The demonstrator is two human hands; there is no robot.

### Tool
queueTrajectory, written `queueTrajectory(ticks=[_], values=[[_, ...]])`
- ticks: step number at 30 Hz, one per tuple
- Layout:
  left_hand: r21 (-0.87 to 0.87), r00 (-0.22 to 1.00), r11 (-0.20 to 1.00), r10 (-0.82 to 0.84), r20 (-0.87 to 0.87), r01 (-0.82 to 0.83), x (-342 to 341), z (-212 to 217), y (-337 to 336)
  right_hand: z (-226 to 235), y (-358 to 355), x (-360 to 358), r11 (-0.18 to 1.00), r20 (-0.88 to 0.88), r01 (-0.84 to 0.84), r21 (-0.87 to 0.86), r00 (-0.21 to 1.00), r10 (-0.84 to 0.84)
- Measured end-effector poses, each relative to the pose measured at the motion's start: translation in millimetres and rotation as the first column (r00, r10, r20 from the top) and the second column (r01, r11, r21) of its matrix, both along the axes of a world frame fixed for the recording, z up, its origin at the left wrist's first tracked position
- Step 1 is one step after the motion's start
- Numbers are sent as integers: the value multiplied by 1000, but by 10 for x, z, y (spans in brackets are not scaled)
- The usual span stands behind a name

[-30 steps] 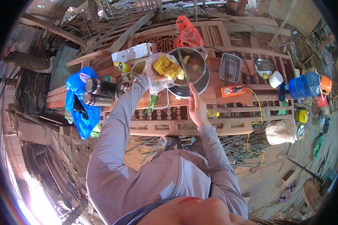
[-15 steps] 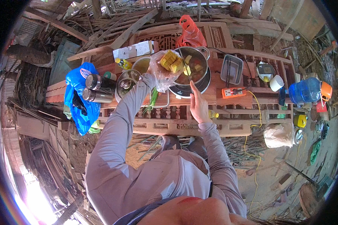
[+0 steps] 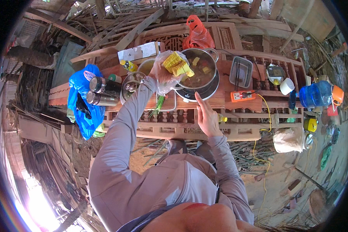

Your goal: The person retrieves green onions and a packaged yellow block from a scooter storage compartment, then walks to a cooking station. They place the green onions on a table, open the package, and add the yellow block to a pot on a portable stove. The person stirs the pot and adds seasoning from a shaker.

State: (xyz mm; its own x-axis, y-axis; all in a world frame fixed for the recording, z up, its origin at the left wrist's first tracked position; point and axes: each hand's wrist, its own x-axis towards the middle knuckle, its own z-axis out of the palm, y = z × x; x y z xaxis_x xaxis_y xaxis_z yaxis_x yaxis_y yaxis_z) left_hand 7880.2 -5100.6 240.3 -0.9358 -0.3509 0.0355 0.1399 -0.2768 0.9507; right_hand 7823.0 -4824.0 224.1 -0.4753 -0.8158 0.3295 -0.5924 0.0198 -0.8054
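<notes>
My left hand (image 3: 152,73), closed inside a clear plastic bag (image 3: 165,86), holds a peeled yellow pineapple piece (image 3: 174,63) with grooved sides at the left rim of a steel pot (image 3: 215,63). Yellow chunks (image 3: 196,61) lie in the brownish liquid of the pot, which stands on a black round cooker (image 3: 210,92). In front of the cooker, my right hand (image 3: 208,120) has its index finger stretched forward and its other fingers bent. It seems to grip a knife, whose thin dark blade shows only in the earlier frame; now the blade can hardly be made out.
Left on the wooden bench lie a glass-lidded pan (image 3: 132,86), steel flasks (image 3: 102,98) and a blue bag (image 3: 76,104). To the right are a steel tray with chopsticks (image 3: 241,73), an orange power strip (image 3: 242,96) and its yellow cord. A red bag (image 3: 197,36) stands behind.
The pineapple piece has turned and tilted down toward the pot, still in my left hand. My right hand has drawn slightly back toward me. A loose yellow chunk beside the blade has gone from there.
</notes>
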Motion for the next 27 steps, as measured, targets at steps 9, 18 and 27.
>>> queueTrajectory(ticks=[9,18,27], values=[[801,979,595,-195,66,64,66,-46,-200,-108,-16,35,999,-65,-5,42,998,8],[866,967,492,-251,38,94,202,-273,-364,-169,-181,112,1000,-64,8,24,998,-6],[845,998,534,-37,42,-16,115,-2,-210,-200,-353,85,1000,-39,10,16,999,-9]])
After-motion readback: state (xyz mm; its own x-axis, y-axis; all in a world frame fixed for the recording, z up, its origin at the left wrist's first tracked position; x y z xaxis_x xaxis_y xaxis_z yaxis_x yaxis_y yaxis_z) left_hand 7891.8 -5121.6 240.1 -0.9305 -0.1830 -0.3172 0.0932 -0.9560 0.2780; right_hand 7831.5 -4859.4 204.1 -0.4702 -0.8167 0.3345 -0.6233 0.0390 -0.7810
